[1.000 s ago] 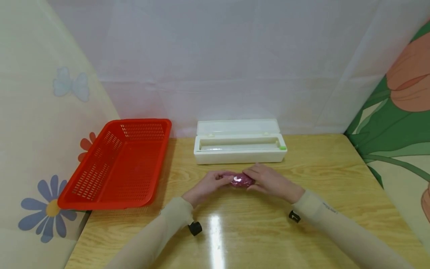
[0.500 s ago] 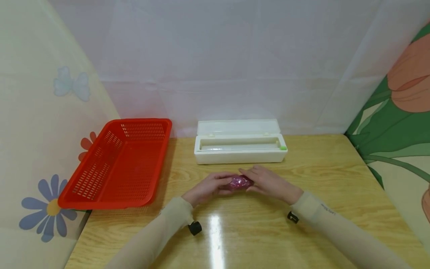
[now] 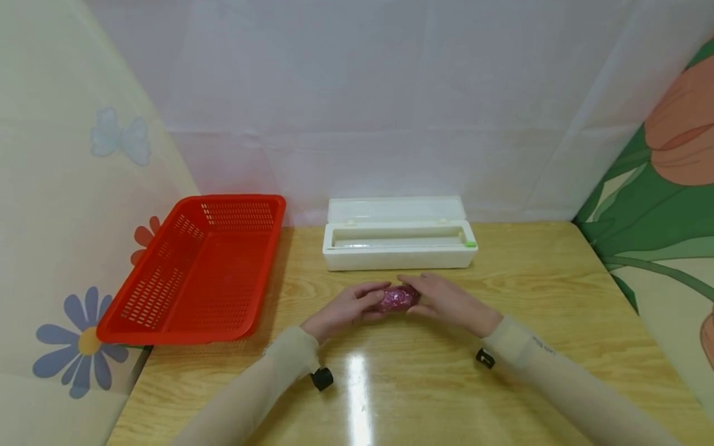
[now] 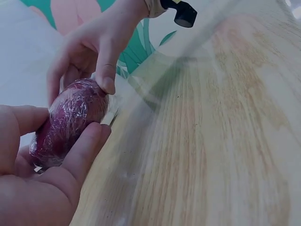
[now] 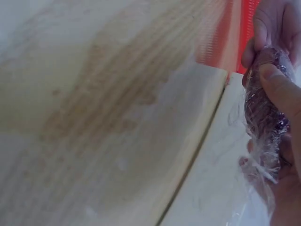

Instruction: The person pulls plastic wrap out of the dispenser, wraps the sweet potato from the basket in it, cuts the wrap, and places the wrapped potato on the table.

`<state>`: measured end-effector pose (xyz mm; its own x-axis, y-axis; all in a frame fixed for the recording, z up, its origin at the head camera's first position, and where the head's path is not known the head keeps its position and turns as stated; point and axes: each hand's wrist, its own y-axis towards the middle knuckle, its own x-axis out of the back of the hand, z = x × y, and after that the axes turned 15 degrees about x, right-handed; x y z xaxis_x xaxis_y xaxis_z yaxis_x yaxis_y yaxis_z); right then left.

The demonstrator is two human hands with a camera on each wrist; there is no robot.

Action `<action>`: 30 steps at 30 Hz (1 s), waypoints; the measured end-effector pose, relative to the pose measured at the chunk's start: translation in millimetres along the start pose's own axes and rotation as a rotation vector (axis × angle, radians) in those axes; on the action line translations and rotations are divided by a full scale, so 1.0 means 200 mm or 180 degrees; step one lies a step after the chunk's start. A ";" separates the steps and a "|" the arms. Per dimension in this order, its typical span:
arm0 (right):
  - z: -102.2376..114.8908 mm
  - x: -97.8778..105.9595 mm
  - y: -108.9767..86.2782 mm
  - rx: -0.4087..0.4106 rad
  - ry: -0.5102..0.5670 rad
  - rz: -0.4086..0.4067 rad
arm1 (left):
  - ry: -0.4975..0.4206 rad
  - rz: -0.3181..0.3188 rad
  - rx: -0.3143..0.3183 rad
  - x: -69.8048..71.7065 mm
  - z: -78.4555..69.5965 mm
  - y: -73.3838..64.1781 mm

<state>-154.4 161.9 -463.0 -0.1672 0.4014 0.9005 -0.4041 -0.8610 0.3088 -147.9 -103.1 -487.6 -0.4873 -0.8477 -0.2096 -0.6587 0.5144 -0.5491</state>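
Both hands hold an oblong purple-red vegetable (image 3: 398, 298) wrapped in clear cling film, its exact kind obscured by the wrap. At its left end, my left hand (image 3: 350, 308) grips it between thumb and fingers. My right hand (image 3: 449, 303) pinches the opposite end, thumb on the near side. The left wrist view shows the shiny, crinkled film (image 4: 70, 113) tight around the middle. Loose film (image 5: 261, 174) trails from the right end in the right wrist view. Just behind the hands stands a white cling film dispenser (image 3: 398, 257), lid up, a roll visible inside.
To the left, a red plastic basket (image 3: 259, 297) with perforated sides sits on the wooden table (image 3: 424, 384). A small green slider (image 3: 471, 244) is at the dispenser's right end. White cloth (image 3: 357, 111) hangs behind, with patterned cloths on both sides.
My fingers have shifted a little on the wrapped vegetable, and it has turned slightly between the hands. The left hand covers somewhat more of its left end. Basket and dispenser have stayed put.
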 end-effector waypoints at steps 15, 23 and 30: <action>0.05 0.02 0.03 -0.0485 -0.0053 -0.0547 | 0.0043 -0.0410 -0.0296 -0.02 -0.03 -0.03; 0.02 0.01 0.03 -0.0932 0.0613 -0.0584 | 0.0211 -0.0331 -0.0222 -0.02 -0.04 -0.05; -0.03 0.01 0.01 -0.1382 0.1556 -0.0658 | 0.0264 -0.0104 -0.0202 -0.01 -0.03 -0.03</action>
<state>-160.4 163.1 -461.6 -0.3933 0.7268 0.5631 -0.7782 -0.5893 0.2171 -146.2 -103.4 -478.3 -0.5089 -0.8519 -0.1234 -0.7087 0.4961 -0.5017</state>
